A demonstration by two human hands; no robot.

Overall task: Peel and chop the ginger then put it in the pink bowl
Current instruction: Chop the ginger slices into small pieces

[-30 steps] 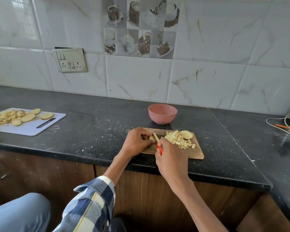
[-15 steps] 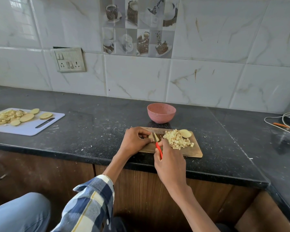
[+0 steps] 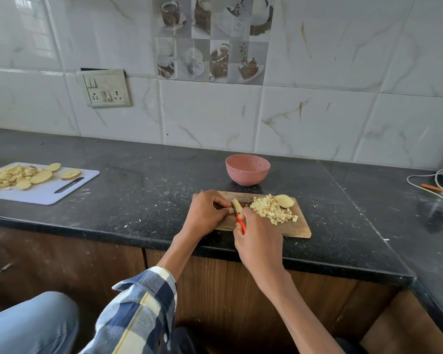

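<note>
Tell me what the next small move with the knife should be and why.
Probably bring the knife down for another cut: the left hand pins a small ginger piece on the wooden board, the right hand grips the red handle, and the pink bowl looks empty.

Domestic kitchen: black speckled stone countertop (image 3: 138, 180) over brown wooden cabinet fronts (image 3: 215, 290), white marble-pattern wall tiles (image 3: 317, 111) with coffee-cup decorative tiles (image 3: 210, 39) at 12 o'clock, white plastic chopping board (image 3: 44, 192) at 9 o'clock.
</note>
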